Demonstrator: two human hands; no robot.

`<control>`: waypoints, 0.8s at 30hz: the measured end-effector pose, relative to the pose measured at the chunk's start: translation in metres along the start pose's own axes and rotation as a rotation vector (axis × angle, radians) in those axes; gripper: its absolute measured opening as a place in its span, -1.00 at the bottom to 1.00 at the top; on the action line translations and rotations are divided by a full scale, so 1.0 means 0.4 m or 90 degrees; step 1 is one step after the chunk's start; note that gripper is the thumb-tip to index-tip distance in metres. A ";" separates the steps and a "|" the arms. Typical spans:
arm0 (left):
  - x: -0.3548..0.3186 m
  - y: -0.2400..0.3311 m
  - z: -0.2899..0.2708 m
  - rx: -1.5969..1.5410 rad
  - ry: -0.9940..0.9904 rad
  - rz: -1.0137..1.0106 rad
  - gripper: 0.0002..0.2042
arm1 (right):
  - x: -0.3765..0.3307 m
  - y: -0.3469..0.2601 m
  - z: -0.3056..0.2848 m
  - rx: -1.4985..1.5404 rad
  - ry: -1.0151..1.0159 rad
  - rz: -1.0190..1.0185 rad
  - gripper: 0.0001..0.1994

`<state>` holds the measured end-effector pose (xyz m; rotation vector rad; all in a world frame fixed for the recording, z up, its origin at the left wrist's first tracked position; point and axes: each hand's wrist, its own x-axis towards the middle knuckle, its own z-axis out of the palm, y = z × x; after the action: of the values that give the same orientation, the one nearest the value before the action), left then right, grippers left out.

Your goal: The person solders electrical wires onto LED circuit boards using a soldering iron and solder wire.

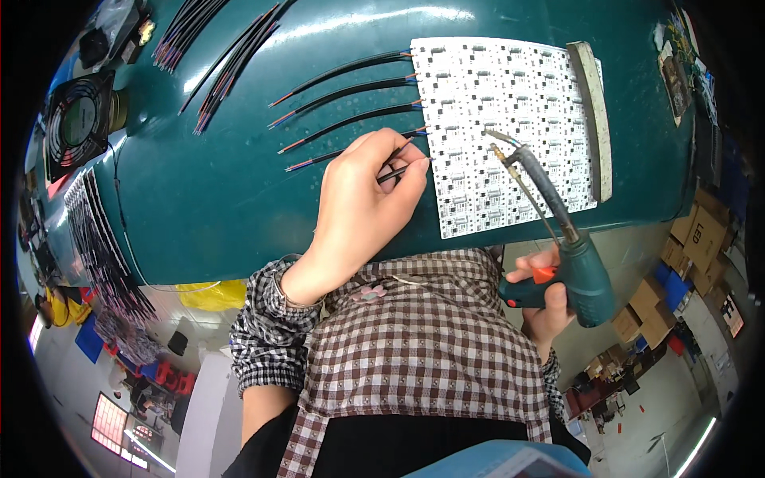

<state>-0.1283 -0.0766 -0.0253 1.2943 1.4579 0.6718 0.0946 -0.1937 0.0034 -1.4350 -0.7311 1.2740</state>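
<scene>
My left hand (362, 199) pinches a thin black cable (402, 169) and holds its end against the left edge of a white circuit-board panel (486, 103) on the green table (231, 183). My right hand (546, 307) grips a teal pistol-style soldering gun (578, 271) with an orange trigger. Its long tip (498, 137) hovers over the middle of the panel. Three more black cables (351, 92) with coloured wire ends lie side by side, their ends touching the panel's left edge.
A pale flat bar (594, 111) lies across the panel's right side. Bundles of black cables (231, 56) lie at the far left of the table. A fan (80, 119) stands at the left. Cardboard boxes (693, 239) are stacked on the floor at right.
</scene>
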 end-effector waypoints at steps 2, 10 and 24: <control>0.001 -0.006 0.000 -0.009 0.000 -0.002 -0.94 | -0.015 0.003 -0.001 -0.009 -0.001 0.014 -0.45; -0.001 -0.024 0.008 0.083 0.050 0.094 -0.93 | -0.031 0.017 0.000 -0.027 -0.008 0.021 -0.42; 0.015 -0.027 0.045 0.092 0.123 0.078 -0.85 | -0.037 -0.004 -0.005 -0.127 -0.082 0.090 -0.55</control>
<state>-0.1148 -0.0779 -0.0425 1.4718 1.6170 0.8032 0.0930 -0.2075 0.0097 -1.5990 -0.8761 1.4460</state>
